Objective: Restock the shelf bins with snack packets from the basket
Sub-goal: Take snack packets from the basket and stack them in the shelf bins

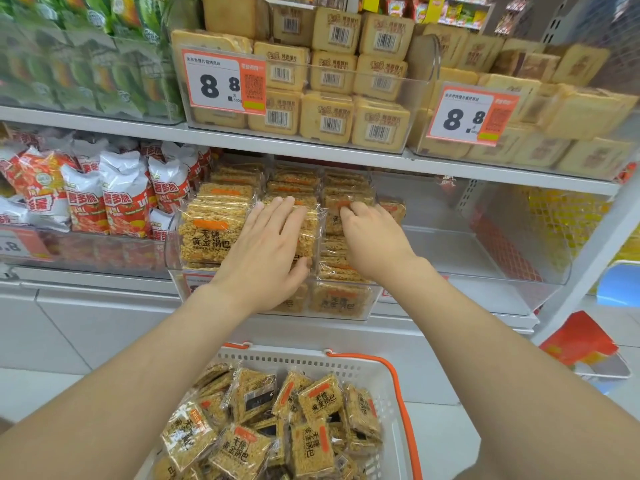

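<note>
I have both hands inside the clear bin (346, 308) on the middle shelf (450, 168), so the step in hand looks like settling stock, not fetching it. My left hand (266, 251) lies flat with its fingers straight and spread, pressing on the middle column of rice-crust packets in the bin (211, 230). My right hand (374, 244) is at the right-hand column, towards the bin's back. Its fingers (348, 213) are bent over the top edge of a packet there, but I cannot tell whether they pinch it or only nudge it.

The packets stand in three columns, from the bin's front wall to its back. They reach near the underside of the shelf above, so little room seems to be left.

The supply is directly below: the white basket (346, 362) with orange handles holds a loose heap of the same packets (249, 420) (plenty, lying at all angles).

Next I would level the columns and let go. Then I'd drop one hand to the basket and take a packet by its edge, label facing forward.
</note>
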Demonstrator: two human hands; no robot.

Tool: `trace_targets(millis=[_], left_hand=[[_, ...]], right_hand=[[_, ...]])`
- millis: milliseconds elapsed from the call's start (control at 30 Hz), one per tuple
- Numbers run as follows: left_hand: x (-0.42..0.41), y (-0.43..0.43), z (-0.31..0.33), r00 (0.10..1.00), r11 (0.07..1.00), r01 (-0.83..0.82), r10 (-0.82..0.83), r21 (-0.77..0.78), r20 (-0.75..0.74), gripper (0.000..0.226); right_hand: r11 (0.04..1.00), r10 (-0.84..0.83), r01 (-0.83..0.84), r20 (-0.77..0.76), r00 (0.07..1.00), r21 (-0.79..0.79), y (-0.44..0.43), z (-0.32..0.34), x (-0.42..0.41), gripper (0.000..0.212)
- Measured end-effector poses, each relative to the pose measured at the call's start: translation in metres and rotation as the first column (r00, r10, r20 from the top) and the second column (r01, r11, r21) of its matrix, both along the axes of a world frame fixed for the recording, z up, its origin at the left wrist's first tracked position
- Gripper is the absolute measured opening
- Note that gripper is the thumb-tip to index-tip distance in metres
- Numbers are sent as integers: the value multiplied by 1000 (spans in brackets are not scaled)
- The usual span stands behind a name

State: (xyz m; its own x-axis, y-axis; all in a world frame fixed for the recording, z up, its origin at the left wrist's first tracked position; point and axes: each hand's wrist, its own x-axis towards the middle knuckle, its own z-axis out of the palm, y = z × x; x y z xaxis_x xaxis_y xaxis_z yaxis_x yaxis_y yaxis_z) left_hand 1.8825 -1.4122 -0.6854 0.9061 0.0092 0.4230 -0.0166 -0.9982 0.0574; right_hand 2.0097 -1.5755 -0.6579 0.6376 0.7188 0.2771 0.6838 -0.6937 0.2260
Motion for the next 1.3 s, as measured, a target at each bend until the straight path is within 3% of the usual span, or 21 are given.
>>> trace_targets(millis=[100, 167, 233, 367, 467, 567, 667, 767, 867, 933, 1033, 1133, 1200, 1300], left_hand=[[-8, 5, -3, 994, 995, 88, -86, -35, 70, 66], [-15, 9, -7, 980, 990, 139, -139, 9, 140, 55], [-24, 15, -12, 958, 985, 158, -171, 70, 231, 42], [-46, 25, -29, 921, 976, 96, -162, 196, 355, 12], [-62, 39, -57, 964, 963, 186, -217, 195, 155, 12], [-79, 43, -82, 961, 979, 126, -80, 161, -265, 21], [-85, 43, -109, 739, 984, 39, 88, 174, -668, 24], [-88, 42, -132, 458, 984, -3, 160, 179, -874, 31], [-93, 39, -149, 235, 979, -110, 196, 174, -952, 31], [-94, 38, -159, 180, 972, -165, 197, 168, -964, 34], [-96, 41, -180, 132, 968, -171, 206, 182, -970, 65], [-96, 45, -192, 130, 967, -141, 232, 214, -964, 89], [-96, 47, -193, 135, 972, -112, 219, 204, -966, 89], [-96, 48, -200, 228, 969, -80, 246, 234, -942, 85]], right_hand=[[997, 11, -10, -20, 1000, 71, -7, 10, -27, 16], [987, 63, -65, 19, 998, 148, -8, 18, -47, 21], [964, 178, -164, -49, 983, 208, -7, 29, -72, 25], [965, 260, -259, -199, 945, 34, 2, 35, -116, 14], [936, 282, -334, -333, 900, -110, 14, 21, -136, 15], [884, 244, -390, -456, 856, -259, 29, -8, -151, 28], [847, 198, -411, -517, 833, -338, 46, -39, -160, 29], [821, 155, -424, -566, 810, -383, 59, -55, -161, 28], [803, 134, -433, -585, 800, -408, 67, -64, -157, 12], [796, 130, -444, -601, 789, -411, 70, -69, -152, 28], [789, 127, -444, -594, 794, -425, 73, -73, -144, 31], [781, 128, -448, -591, 797, -436, 77, -76, -137, 33], [773, 137, -454, -582, 802, -443, 78, -76, -134, 34], [768, 138, -457, -581, 802, -449, 79, -76, -132, 34]])
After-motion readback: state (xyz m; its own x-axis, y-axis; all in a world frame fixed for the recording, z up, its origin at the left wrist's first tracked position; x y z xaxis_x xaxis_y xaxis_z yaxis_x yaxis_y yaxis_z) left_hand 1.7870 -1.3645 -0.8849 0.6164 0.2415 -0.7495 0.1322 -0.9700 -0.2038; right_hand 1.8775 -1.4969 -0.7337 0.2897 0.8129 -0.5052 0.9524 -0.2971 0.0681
